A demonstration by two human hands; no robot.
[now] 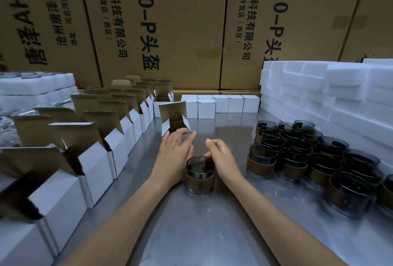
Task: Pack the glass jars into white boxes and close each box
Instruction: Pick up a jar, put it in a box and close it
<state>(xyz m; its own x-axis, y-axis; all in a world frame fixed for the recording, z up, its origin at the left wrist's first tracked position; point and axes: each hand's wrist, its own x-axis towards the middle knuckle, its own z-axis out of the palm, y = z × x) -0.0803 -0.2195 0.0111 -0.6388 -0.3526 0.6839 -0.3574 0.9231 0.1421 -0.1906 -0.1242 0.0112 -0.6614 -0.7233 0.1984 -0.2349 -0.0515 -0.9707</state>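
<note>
One dark glass jar (200, 175) with a brown sleeve stands upright on the metal table (212, 233), between my two hands. My left hand (174, 153) reaches forward with fairly straight fingers. Its fingertips touch the lower front of an open white box (173, 120), which stands alone with its brown-lined lid up. My right hand (221, 158) hovers just right of the jar with loosely curled fingers that hold nothing. Its thumb is close to the jar's rim, and whether it touches is unclear.
Rows of open white boxes (119, 136) line the left side. Closed white boxes (221, 104) stand at the back. Several sleeved jars (308, 155) crowd the right, beside stacked white foam (340, 95). Foam trays (32, 87) sit far left, and big cartons (180, 31) wall the back.
</note>
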